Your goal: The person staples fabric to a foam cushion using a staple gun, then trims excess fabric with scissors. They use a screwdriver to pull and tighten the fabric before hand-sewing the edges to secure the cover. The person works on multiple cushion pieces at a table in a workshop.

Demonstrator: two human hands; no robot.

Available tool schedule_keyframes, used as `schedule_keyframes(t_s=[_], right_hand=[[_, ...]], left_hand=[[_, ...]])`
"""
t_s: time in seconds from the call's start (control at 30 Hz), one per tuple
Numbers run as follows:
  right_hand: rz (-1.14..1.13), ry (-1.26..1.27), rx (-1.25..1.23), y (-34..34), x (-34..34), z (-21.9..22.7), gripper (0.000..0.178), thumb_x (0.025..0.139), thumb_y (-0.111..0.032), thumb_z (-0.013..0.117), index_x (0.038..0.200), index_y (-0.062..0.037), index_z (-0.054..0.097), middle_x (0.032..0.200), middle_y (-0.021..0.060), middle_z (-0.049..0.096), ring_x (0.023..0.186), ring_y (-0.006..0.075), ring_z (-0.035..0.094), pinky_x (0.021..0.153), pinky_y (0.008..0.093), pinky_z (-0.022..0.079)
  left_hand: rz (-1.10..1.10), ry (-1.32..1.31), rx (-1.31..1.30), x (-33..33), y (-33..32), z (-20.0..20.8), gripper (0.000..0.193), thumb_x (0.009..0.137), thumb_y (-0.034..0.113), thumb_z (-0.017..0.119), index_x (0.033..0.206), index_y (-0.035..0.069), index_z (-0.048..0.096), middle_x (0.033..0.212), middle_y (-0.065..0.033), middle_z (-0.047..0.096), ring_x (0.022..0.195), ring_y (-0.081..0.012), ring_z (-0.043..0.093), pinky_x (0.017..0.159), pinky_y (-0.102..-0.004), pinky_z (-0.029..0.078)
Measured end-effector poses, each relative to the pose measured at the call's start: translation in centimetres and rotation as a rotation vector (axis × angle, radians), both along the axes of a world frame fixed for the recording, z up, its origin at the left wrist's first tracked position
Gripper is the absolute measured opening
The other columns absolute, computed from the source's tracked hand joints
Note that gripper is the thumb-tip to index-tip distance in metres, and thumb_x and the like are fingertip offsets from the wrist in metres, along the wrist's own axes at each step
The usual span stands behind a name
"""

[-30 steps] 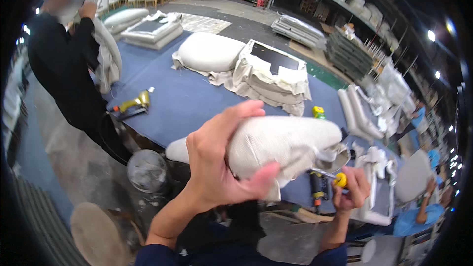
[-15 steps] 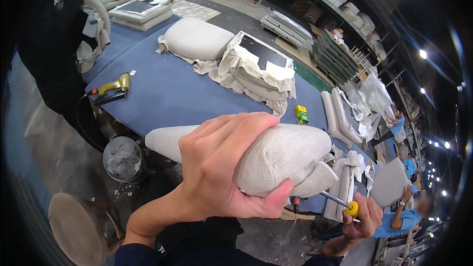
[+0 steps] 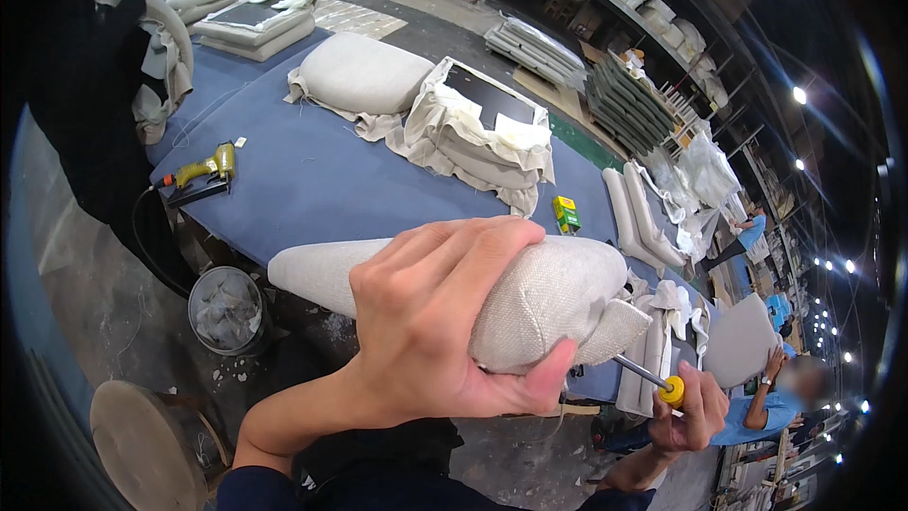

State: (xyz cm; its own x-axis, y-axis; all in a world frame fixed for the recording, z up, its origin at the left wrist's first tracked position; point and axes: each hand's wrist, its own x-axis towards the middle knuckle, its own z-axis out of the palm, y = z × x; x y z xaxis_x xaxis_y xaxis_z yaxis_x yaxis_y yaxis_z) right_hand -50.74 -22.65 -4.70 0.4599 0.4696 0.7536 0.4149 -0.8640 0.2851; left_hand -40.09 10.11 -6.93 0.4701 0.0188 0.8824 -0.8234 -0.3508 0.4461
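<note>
Person in black [image 3: 90, 123] stands at the upper left of the frame, beside a draped beige piece [image 3: 168, 52]. Below, at the lower left, is a stool [image 3: 142, 454] with a round brown seat; an olive-yellow air tool [image 3: 208, 167] lies near the edge of the blue table [image 3: 274, 194], and a bucket [image 3: 253, 344] of pale scraps sits on the floor. At the centre, the left hand [image 3: 416, 322] grips a cream padded piece [image 3: 534, 308], fingers over its top and thumb pressed underneath; the piece spans the middle of the frame. Just above it lies a small green-and-yellow box [image 3: 567, 215]. At lower right, the right hand [image 3: 695, 416] is curled round the yellow handle of a screwdriver [image 3: 672, 392], whose shaft reaches the fabric flap; whether the tip goes under it, I cannot tell. Farther right is a co-worker in blue [image 3: 764, 409].
</note>
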Motion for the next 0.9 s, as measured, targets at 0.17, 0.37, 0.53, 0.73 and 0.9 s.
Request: schedule_keyframes(t_s=[0.17, 0.37, 0.53, 0.73, 0.9], right_hand=[[0.05, -0.084, 0.112, 1.6, 2.8, -3.2, 0.04, 0.09, -0.034, 0.073, 0.104, 0.003, 0.074, 0.072, 0.0136, 0.066, 0.058, 0.0247, 0.062, 0.053, 0.0321, 0.048], [0.045, 0.034, 0.308, 3.5, 2.7, -5.1, 0.038, 0.088, -0.029, 0.074, 0.106, 0.0055, 0.073, 0.075, 0.0147, 0.067, 0.06, 0.0253, 0.063, 0.056, 0.0319, 0.048], [0.016, 0.132, 0.512, 5.6, 2.0, -7.2, 0.034, 0.084, -0.019, 0.074, 0.105, 0.0079, 0.071, 0.078, 0.017, 0.068, 0.064, 0.0272, 0.065, 0.06, 0.032, 0.05], [-0.024, 0.041, 0.7, 7.0, 3.4, -11.5, 0.034, 0.08, -0.014, 0.073, 0.104, 0.0095, 0.071, 0.074, 0.0166, 0.064, 0.062, 0.0265, 0.063, 0.059, 0.0316, 0.048], [-0.012, -0.021, 0.823, 7.2, 5.1, -13.6, 0.035, 0.074, -0.005, 0.074, 0.108, 0.0053, 0.071, 0.08, 0.0146, 0.067, 0.064, 0.0241, 0.064, 0.058, 0.0302, 0.047]], left_hand=[[0.039, -0.027, -0.007, 0.1, -0.5, 0.0, 0.057, 0.068, 0.036, 0.075, 0.106, -0.004, 0.066, 0.092, -0.0184, 0.07, 0.078, -0.0342, 0.07, 0.074, -0.0375, 0.054], [0.06, -0.024, -0.027, 0.9, -0.5, 0.2, 0.054, 0.069, 0.041, 0.079, 0.104, 0.002, 0.066, 0.091, -0.0131, 0.071, 0.077, -0.032, 0.071, 0.068, -0.0377, 0.055], [0.067, -0.018, -0.027, 0.8, -0.9, 0.8, 0.05, 0.068, 0.032, 0.08, 0.105, 0.002, 0.067, 0.092, -0.0133, 0.071, 0.077, -0.0323, 0.07, 0.069, -0.038, 0.055], [0.033, -0.013, -0.006, 0.8, -3.1, 1.4, 0.046, 0.068, 0.016, 0.075, 0.11, -0.002, 0.065, 0.097, -0.0159, 0.07, 0.083, -0.0331, 0.07, 0.077, -0.0367, 0.054], [0.006, -0.045, -0.001, 2.3, -4.8, 1.3, 0.051, 0.07, 0.021, 0.078, 0.117, 0.004, 0.064, 0.097, -0.0137, 0.071, 0.083, -0.0337, 0.069, 0.074, -0.0389, 0.054]])
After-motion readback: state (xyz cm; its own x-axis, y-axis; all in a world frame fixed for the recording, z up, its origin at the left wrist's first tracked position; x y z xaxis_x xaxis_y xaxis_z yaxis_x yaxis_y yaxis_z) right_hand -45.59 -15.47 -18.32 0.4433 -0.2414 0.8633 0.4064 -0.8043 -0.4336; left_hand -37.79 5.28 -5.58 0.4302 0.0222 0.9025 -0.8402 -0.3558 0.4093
